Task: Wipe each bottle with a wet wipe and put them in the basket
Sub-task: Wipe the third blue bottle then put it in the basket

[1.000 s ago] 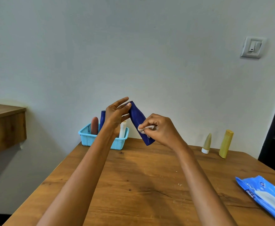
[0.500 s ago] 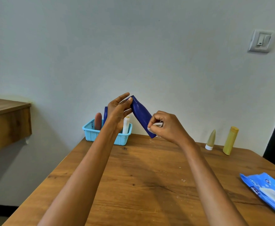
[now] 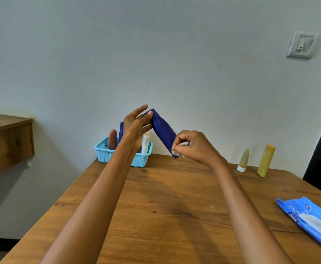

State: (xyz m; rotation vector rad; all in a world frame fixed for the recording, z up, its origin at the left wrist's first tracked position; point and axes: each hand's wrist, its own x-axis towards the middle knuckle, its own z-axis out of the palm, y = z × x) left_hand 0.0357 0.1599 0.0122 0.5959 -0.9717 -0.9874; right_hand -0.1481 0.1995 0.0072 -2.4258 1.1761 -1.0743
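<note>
Three containers already stand in your perforated turquoise basket [image 3: 106, 153]; two, an olive cone tube [image 3: 244, 160] and a yellow bottle [image 3: 266, 160], wait on the grainy wooden table [image 3: 165, 206]. Your left hand [image 3: 135, 128] pinches the smooth dark-blue bottle [image 3: 163, 132] by its top, tilted above the table; your right hand [image 3: 194, 147] pinches the crumpled white wipe [image 3: 178, 152] against its lower end.

Wipe pack [image 3: 312, 221] cut off by the right edge, label only partly readable. Wipe [image 3: 180, 150] mostly buried in the right grip [image 3: 192, 147]. Blue bottle [image 3: 162, 130] covered at both ends by fingers. Second blue bottle [image 3: 121, 131] in the basket [image 3: 106, 153] largely hidden behind the left grip [image 3: 136, 126]. Shelf [image 3: 5, 140] cropped at left.
</note>
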